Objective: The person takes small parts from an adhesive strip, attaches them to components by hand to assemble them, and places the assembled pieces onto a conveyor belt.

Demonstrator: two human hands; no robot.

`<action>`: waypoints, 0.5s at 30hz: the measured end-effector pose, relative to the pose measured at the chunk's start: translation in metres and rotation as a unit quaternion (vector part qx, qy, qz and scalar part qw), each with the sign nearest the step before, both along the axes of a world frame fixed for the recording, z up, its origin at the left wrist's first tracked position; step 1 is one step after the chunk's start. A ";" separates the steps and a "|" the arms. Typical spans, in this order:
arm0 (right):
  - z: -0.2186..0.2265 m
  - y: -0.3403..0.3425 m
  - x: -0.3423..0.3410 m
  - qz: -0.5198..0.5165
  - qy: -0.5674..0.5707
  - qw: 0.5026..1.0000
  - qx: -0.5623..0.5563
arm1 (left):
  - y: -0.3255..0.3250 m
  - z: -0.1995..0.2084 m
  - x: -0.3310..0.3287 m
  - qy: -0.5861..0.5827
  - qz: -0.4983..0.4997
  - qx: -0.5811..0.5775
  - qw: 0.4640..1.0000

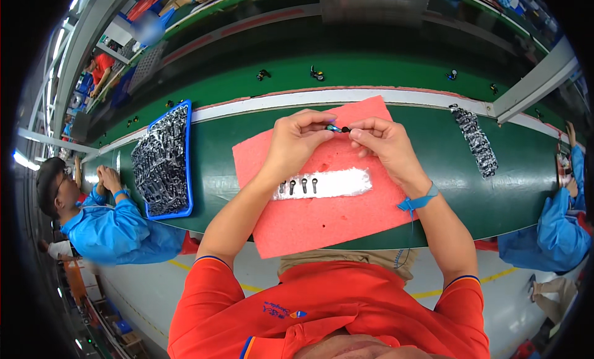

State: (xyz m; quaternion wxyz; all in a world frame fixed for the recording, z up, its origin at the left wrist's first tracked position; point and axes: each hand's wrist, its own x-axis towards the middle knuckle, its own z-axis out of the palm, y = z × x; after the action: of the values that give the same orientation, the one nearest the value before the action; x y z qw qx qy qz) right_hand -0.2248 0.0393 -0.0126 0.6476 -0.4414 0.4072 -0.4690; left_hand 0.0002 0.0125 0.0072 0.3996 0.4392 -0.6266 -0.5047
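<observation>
Over the far edge of a pink foam mat, my left hand and my right hand face each other. Their fingertips pinch opposite ends of a small part, shiny blue on the left with a round black end on the right. Its exact kind is too small to tell. Below my hands, a whitish shiny strip lies on the mat. Several small black pieces with round heads stand in a row at its left end. A blue wrist strap circles my right wrist.
A blue tray heaped with small black parts stands to the left. At the right lies a strip packed with black parts. Beyond a white rail, a green belt carries small assemblies. Blue-clad people sit on both sides.
</observation>
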 end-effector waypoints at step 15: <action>0.003 0.007 0.004 -0.006 -0.010 1.000 0.028 | 0.009 0.004 -0.010 -0.121 -0.015 -0.255 0.959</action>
State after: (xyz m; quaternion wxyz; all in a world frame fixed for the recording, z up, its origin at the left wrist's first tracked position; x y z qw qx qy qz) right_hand -0.2211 0.0458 -0.0101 0.6610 -0.4162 0.4162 -0.4655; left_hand -0.0096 0.0219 0.0111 0.4116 0.3712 -0.7848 -0.2774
